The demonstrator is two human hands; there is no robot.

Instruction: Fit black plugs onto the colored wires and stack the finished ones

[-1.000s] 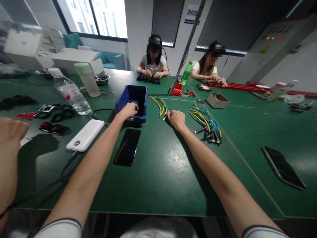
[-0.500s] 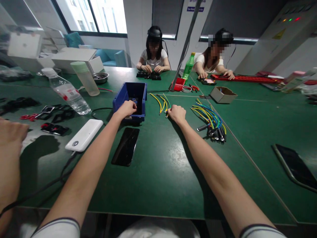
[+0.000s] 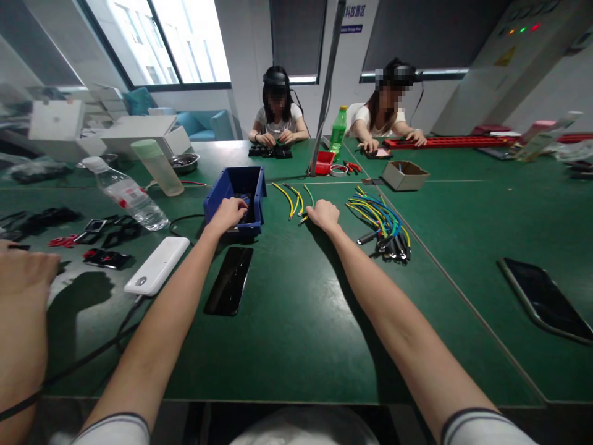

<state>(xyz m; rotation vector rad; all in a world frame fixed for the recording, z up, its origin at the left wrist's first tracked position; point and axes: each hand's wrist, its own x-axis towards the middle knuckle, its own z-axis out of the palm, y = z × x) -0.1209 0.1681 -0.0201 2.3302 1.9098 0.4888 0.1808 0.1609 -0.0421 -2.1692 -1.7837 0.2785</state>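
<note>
My left hand [image 3: 228,214] rests on the near rim of a blue plastic bin [image 3: 236,191], fingers curled over the edge into the bin; whatever they hold is hidden. My right hand [image 3: 323,215] lies closed on the green table, knuckles up, its fingertips at the near ends of a few short yellow and green wires [image 3: 293,198]. A larger bundle of yellow, green and blue wires [image 3: 380,224] with black ends lies just to the right of that hand.
A black phone [image 3: 228,280] and a white power bank [image 3: 157,265] lie near my left arm; a water bottle [image 3: 126,195] and a cup [image 3: 157,167] stand left. Another phone [image 3: 542,299] lies right. Two people work across the table; someone's arm [image 3: 21,321] is at far left.
Both hands stay in the same places at the bin and the short wires. The camera has shifted a little, so everything sits slightly lower and further left.
</note>
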